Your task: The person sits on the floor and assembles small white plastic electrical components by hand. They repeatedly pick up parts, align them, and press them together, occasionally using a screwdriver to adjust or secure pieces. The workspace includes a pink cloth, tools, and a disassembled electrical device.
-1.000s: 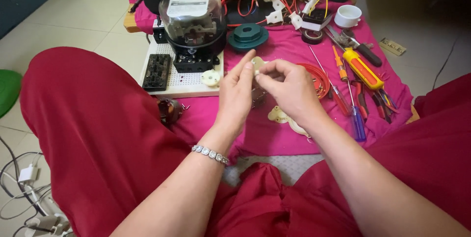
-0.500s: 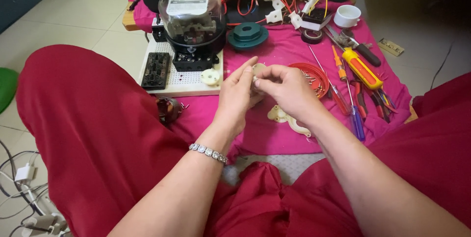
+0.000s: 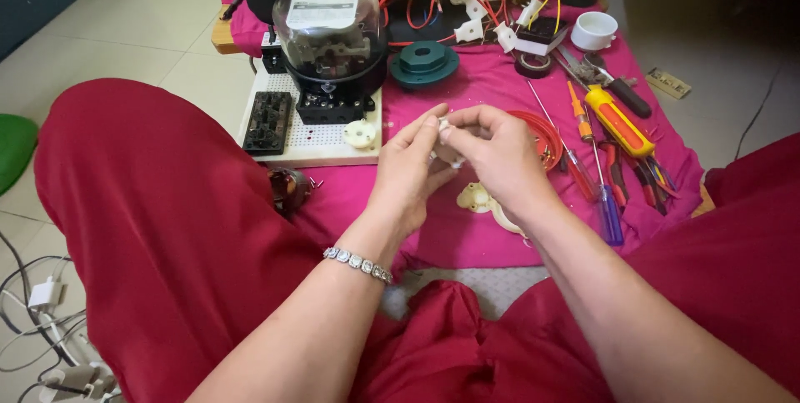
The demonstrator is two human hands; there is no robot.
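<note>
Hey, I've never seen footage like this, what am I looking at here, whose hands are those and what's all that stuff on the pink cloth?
The picture comes from a camera worn on a person's head, looking down past their red-clothed knees. The left hand, with a bracelet at the wrist, and the right hand meet over a small white part, pinching it between the fingers. On the pink cloth lie a glass-domed meter on a white perforated board, a green round piece, a yellow-handled screwdriver, pliers, red wire and a white cup.

- glass-domed electric meter [image 3: 331, 36] on a white perforated board [image 3: 312, 140]
- teal spool [image 3: 425, 63]
- yellow-handled screwdriver [image 3: 617, 121]
- white cup [image 3: 594, 30]
- pink cloth [image 3: 492, 236]
</note>
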